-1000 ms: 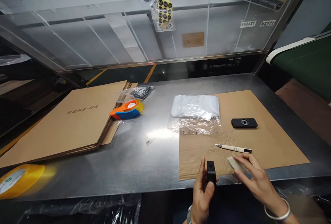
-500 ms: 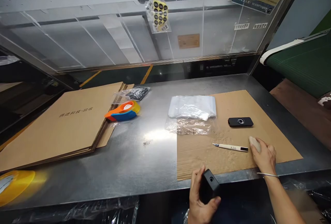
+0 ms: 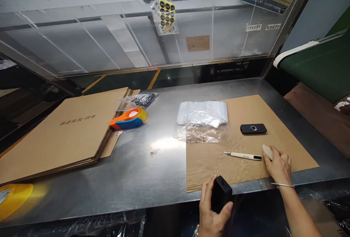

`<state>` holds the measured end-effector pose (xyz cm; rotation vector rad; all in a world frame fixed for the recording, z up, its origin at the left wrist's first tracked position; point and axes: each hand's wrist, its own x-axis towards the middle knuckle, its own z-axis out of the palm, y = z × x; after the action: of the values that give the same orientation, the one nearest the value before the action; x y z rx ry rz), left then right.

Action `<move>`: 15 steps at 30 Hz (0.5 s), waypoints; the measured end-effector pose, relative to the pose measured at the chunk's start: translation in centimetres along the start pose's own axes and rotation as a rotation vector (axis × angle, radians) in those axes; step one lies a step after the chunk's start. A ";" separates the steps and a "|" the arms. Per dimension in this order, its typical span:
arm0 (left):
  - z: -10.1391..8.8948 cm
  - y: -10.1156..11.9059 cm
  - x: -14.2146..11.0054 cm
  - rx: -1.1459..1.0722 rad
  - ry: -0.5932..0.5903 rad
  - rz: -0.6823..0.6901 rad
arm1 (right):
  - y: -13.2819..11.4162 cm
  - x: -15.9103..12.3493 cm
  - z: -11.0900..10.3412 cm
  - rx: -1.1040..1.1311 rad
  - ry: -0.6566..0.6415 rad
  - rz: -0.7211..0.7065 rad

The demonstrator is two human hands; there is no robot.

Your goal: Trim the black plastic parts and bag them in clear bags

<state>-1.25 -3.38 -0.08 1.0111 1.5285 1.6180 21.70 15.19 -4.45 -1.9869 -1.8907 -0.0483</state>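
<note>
My left hand [image 3: 212,213] grips a small black block [image 3: 220,193] at the near edge of the steel table [image 3: 153,167]. My right hand [image 3: 277,166] rests on the cardboard sheet [image 3: 246,146] with its fingers closed over a small whitish pad [image 3: 268,151]. Just left of that hand lies a white craft knife [image 3: 242,155]. A flat black part with a round centre [image 3: 253,128] lies farther back on the sheet.
A stack of clear plastic bags [image 3: 202,118] overlaps the sheet's left corner. An orange and blue tape dispenser [image 3: 128,118] and a small bag of dark parts [image 3: 142,99] sit beside flattened cartons [image 3: 65,135]. A yellow tape roll [image 3: 12,198] lies at the far left. A clear screen [image 3: 136,40] closes the back.
My right hand moved from beside the black block out to the right onto the cardboard sheet, still on the pad. My left hand tilted the block and drew it slightly nearer.
</note>
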 end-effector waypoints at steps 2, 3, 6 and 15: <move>-0.2 -0.2 0.2 0.082 -0.022 -0.032 | -1.2 -0.6 -1.3 0.017 0.033 -0.015; -0.2 -0.3 0.4 0.128 -0.040 -0.059 | -2.1 -1.1 -2.2 0.075 0.016 -0.034; -0.3 -0.4 0.7 0.248 -0.103 -0.157 | -5.8 -3.6 -5.3 0.531 -0.353 -0.159; -0.5 1.9 2.1 -0.338 -0.280 -0.475 | -12.0 -7.1 -7.4 1.110 -0.981 -0.048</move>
<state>-2.58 -1.90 1.95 0.5995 1.1473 1.2775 11.28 6.29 3.38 -1.1629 -1.7056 1.7910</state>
